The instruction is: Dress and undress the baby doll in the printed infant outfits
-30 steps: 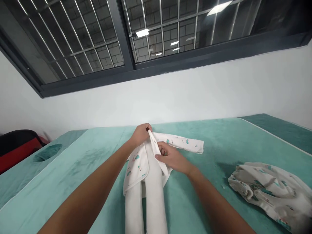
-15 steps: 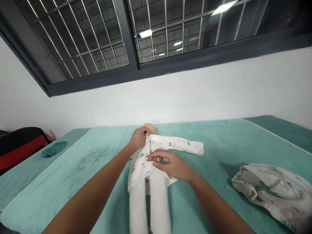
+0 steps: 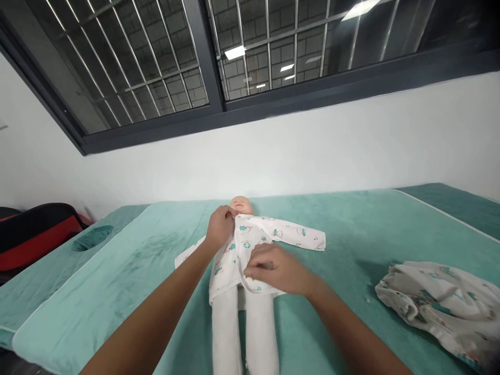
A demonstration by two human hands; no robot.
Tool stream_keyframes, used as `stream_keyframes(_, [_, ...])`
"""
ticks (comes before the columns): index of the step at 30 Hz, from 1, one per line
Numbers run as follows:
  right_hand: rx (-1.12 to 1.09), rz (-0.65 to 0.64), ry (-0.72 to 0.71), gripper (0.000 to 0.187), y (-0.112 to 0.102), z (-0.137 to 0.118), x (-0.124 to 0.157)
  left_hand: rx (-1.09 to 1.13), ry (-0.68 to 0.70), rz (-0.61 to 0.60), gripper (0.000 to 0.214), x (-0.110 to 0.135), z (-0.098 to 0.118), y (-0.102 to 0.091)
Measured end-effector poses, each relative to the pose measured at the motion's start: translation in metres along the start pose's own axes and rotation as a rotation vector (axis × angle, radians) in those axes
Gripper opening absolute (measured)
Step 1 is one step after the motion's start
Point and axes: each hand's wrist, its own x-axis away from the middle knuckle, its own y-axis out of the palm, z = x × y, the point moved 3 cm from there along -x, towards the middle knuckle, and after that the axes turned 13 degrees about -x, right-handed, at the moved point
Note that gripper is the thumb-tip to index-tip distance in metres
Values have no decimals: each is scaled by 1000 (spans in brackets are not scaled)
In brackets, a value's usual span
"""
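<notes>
A baby doll (image 3: pixel 241 205) lies on its back, head toward the wall. It wears a white printed baby shirt (image 3: pixel 247 237), sleeves spread to both sides, and white trousers (image 3: pixel 262 333). At the shirt's collar, by the doll's neck, my left hand (image 3: pixel 222 225) is closed in a pinch on the fabric. My right hand (image 3: pixel 273 266) is lower on the shirt front, thumb and fingers pressed together at the front edge. The hand itself covers part of the shirt there. The left forearm hides part of the sleeve on that side.
A green padded bed (image 3: pixel 133 281) lies under the doll, with a round hole (image 3: pixel 92 238) at its left end. Crumpled printed cloth (image 3: pixel 441 307) lies at the right. A black and red item (image 3: pixel 37 234) stands far left. Behind are a white wall and a barred window.
My right hand has moved slightly down the shirt and its fingers have closed. The left hand stays at the collar. More of the doll's head shows, and the shirt front lies flatter.
</notes>
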Motion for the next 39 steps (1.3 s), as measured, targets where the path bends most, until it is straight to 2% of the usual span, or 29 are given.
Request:
stream_keyframes(3, [-52, 206, 47, 23, -13, 11, -1, 16, 49, 23, 21, 12, 1, -4])
stream_keyframes(5, [14, 303, 69, 19, -14, 21, -3, 26, 108, -13, 26, 23, 5, -1])
stream_keyframes(9, [148, 346, 113, 22, -5, 37, -5, -40, 211, -174, 42, 51, 8, 10])
stream_keyframes(13, [91, 383, 170, 32, 5, 46, 14, -16, 231, -210, 47, 89, -4, 6])
stream_keyframes(15, [128, 406, 244, 35, 8, 49, 35, 78, 185, -203, 47, 109, -18, 2])
stream_keyframes(17, [231, 412, 288, 35, 8, 51, 62, 197, 55, -151, 49, 126, -35, -3])
stream_keyframes(19, [410, 453, 255, 28, 1, 47, 94, 321, -145, -103, 51, 138, -53, -7])
stream_keyframes(21, [677, 528, 180, 19, -13, 38, 127, 447, -301, -140, 54, 145, -65, -8])
stream_keyframes(22, [837, 568, 148, 19, -22, 32, 143, 512, -330, -187, 57, 146, -67, -8])
stream_keyframes(24, [1142, 607, 170, 24, -43, 17, 173, 610, -312, -264, 60, 145, -64, -8])
stream_keyframes(26, [1362, 657, 292, 35, -65, 1, 201, 646, -280, -282, 60, 143, -60, -10])
stream_keyframes(28, [1461, 662, 409, 45, -80, -13, 226, 640, -285, -268, 55, 141, -57, -12])
stream_keyframes(31, [1462, 557, 488, 55, -84, -23, 254, 617, -273, -237, 48, 138, -57, -15])
stream_keyframes(33, [1420, 519, 535, 52, -83, -23, 268, 538, -264, -194, 43, 136, -60, -16])
stream_keyframes(36, [1266, 567, 652, 41, -88, -20, 276, 419, -244, -132, 34, 131, -69, -20])
stream_keyframes(39, [1018, 682, 751, 30, -97, -25, 259, 385, -234, -92, 32, 128, -74, -28])
